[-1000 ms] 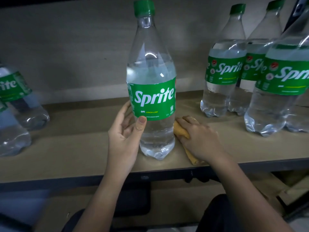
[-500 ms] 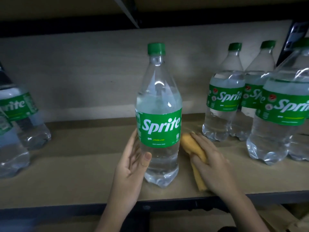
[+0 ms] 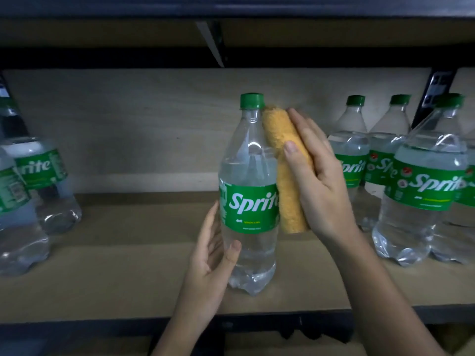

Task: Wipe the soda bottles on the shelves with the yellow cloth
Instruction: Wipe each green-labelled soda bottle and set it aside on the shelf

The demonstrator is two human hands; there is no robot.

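Observation:
A clear Sprite bottle [image 3: 248, 201] with a green cap and label stands upright at the middle of the wooden shelf [image 3: 115, 273]. My left hand [image 3: 210, 263] grips its lower part, thumb across the front. My right hand [image 3: 316, 176] holds the folded yellow cloth [image 3: 285, 163] between thumb and fingers and presses it against the bottle's right side, from the neck down to the label.
Several more Sprite bottles [image 3: 421, 181] stand in a group on the right, and two bottles [image 3: 38, 186] on the left. The upper shelf [image 3: 231, 34] with a metal bracket hangs just above. The shelf's dark front rail [image 3: 102, 327] runs below my hands.
My right hand has lifted the cloth from the shelf surface up along the bottle's right side to its neck. My left hand keeps its grip low on the bottle. The view has tilted upward.

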